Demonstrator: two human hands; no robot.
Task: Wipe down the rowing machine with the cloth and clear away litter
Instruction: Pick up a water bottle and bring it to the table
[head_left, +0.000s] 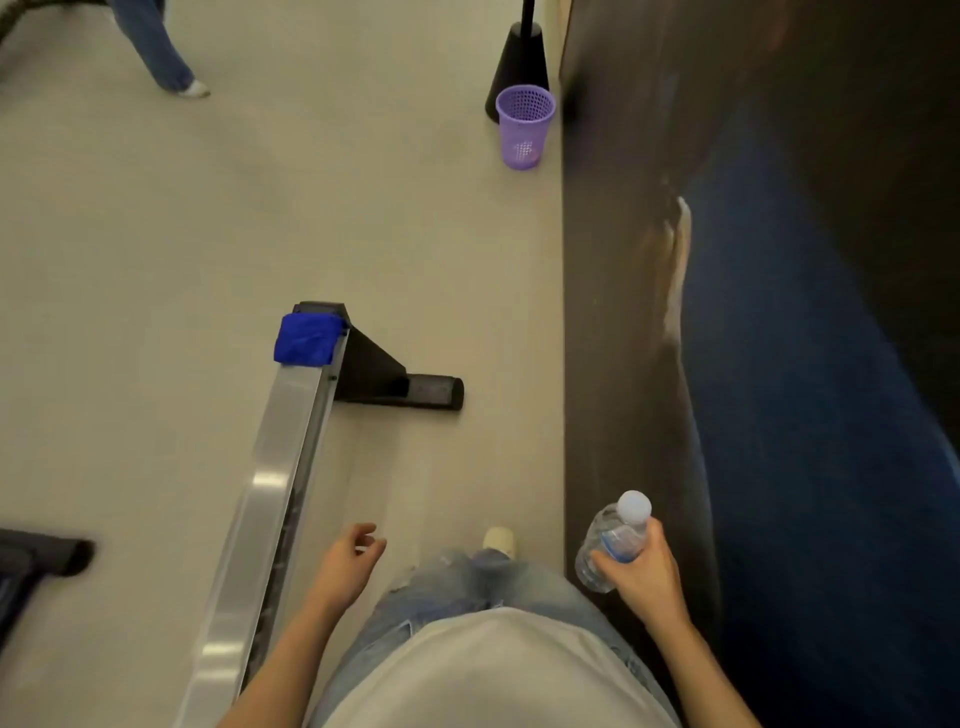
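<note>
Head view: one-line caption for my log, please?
Right hand carries a plastic bottle toward the purple bin; blue cloth rests on the rower rail.

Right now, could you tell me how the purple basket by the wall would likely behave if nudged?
The purple basket looks like thin mesh plastic, so probably light and easily slid. It narrows toward its base, so it may tip readily.

- Single head-worn wide-angle view, looking forward and steeply down past the wearer's torso; floor (156, 234) fills most of it
- Rowing machine rail (270, 493) close, lower left
</note>
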